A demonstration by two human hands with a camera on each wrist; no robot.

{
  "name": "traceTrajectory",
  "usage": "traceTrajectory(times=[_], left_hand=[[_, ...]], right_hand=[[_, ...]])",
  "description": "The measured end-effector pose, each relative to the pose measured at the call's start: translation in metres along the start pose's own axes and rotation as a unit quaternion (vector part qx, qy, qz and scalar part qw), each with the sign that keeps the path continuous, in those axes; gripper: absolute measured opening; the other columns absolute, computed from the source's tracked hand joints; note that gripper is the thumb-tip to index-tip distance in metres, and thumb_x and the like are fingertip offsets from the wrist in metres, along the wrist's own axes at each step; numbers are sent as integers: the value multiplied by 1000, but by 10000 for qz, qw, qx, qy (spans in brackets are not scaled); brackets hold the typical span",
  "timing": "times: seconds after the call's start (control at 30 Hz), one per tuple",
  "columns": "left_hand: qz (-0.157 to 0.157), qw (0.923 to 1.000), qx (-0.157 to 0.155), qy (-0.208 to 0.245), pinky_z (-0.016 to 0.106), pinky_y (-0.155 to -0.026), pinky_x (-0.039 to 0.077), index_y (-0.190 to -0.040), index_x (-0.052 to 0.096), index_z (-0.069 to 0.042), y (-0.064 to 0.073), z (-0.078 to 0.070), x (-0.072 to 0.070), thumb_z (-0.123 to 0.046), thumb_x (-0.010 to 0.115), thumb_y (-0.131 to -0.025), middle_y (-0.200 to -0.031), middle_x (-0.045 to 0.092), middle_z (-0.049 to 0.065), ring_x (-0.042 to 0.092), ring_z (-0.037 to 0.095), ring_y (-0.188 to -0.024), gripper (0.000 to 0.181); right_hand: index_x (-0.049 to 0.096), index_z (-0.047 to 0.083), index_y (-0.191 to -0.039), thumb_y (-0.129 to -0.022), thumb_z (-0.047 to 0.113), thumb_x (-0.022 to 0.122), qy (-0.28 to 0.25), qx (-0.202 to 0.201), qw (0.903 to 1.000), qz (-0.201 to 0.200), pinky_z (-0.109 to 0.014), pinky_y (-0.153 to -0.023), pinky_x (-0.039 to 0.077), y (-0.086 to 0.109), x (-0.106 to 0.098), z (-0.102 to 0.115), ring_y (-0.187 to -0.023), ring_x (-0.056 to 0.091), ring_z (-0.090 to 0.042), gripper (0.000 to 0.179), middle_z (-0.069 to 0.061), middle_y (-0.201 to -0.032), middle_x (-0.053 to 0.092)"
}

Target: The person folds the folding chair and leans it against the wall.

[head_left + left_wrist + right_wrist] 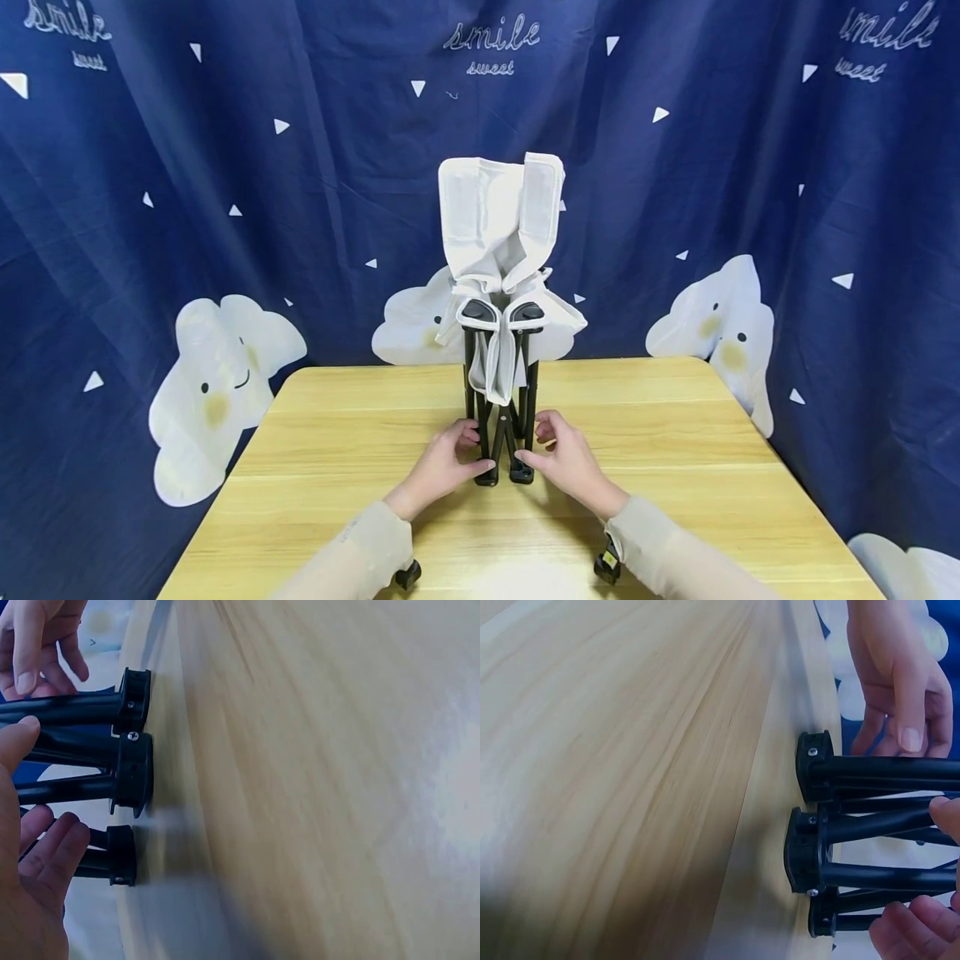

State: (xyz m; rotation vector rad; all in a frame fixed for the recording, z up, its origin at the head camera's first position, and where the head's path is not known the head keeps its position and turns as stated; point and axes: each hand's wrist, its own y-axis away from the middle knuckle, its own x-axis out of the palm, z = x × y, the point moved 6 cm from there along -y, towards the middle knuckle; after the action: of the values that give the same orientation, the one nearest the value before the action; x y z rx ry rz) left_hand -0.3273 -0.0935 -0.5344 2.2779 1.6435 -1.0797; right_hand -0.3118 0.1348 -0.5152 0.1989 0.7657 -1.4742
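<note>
A folded camp chair with white fabric (500,200) and black tubular legs (502,429) stands upright on the table. My left hand (445,458) is at the left legs, thumb in front near a foot, relaxed fingers behind. On the other side my right hand (567,462) mirrors it, its thumb by the right front leg. The left wrist view shows the left hand (37,877) with loose, spread fingers beside the black plastic feet (133,772). In the right wrist view, the right hand's fingers (911,930) lie close to the rear leg, loosely bent.
The wooden table (337,467) has rounded far corners. Right behind it hangs a dark blue curtain (337,167) with clouds, white triangles and lettering. Black straps (607,562) are at both wrists, below pale sleeves (667,542).
</note>
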Motion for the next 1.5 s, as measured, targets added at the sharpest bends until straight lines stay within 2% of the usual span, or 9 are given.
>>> traceTrajectory(times=[0.17,0.27,0.5,0.7,0.83,1.07,1.23,1.37,1.5], left_hand=[[-269,9996,76,-79,52,-100,62,-135,61,6,0,-4,3,-26,94,-86,-114,76,15,77,32,-105,67],[-371,9992,12,-114,46,-97,63,-133,62,5,0,-6,4,-25,95,-85,-111,75,13,77,28,-102,65],[-426,9990,113,-107,36,-88,65,-123,64,4,-4,-11,6,-20,95,-85,-104,74,13,76,26,-95,55],[-485,9984,278,51,32,-83,67,-114,65,4,-9,-12,8,-16,95,-84,-101,73,18,76,30,-91,47],[-463,9986,249,69,30,-82,66,-113,66,3,-11,-11,9,-16,94,-84,-101,74,16,76,28,-90,45],[-327,9993,134,122,26,-81,65,-114,63,2,-15,-12,12,-14,92,-87,-101,72,15,75,25,-90,42],[-252,9995,75,159,24,-82,64,-116,63,2,-19,-11,13,-13,91,-89,-102,73,15,75,24,-91,41],[-215,9996,23,170,24,-83,64,-117,63,2,-21,-9,13,-13,90,-89,-102,73,14,75,24,-92,42],[-220,9997,-2,71,25,-83,65,-119,63,2,-23,-8,13,-16,90,-90,-103,72,13,74,23,-92,44]], right_hand=[[64,0,-120,-80,12,96,-307,42,9994,-169,-31,-78,65,-2,5,3,-90,71,-26,53,-7,-96,71],[64,1,-115,-80,9,95,-451,-18,9986,-269,-30,-76,65,-3,6,4,-86,71,-25,48,-8,-93,71],[64,2,-109,-80,8,95,-569,-116,9976,-374,-22,-71,62,-6,6,4,-75,66,-10,42,-13,-88,71],[67,1,-107,-81,8,95,-556,-199,9975,-400,-21,-69,61,-8,6,4,-72,66,-5,39,-18,-86,73],[68,-1,-108,-82,8,94,-536,-266,9975,-369,-22,-69,62,-10,6,5,-72,67,-7,37,-19,-86,74],[69,1,-108,-85,8,92,-408,-385,9978,-350,-22,-71,63,-13,4,5,-74,72,-13,34,-9,-84,74],[68,1,-108,-85,7,92,-408,-508,9971,-392,-23,-70,64,-18,2,3,-72,72,-14,33,-9,-83,75],[69,-1,-107,-86,-1,87,-405,-564,9966,-446,-26,-71,65,-22,1,0,-74,73,-17,28,-10,-83,75],[68,-2,-110,-88,-10,81,-550,-375,9969,-421,-26,-76,65,-26,3,-8,-83,76,-27,27,-11,-89,75]])
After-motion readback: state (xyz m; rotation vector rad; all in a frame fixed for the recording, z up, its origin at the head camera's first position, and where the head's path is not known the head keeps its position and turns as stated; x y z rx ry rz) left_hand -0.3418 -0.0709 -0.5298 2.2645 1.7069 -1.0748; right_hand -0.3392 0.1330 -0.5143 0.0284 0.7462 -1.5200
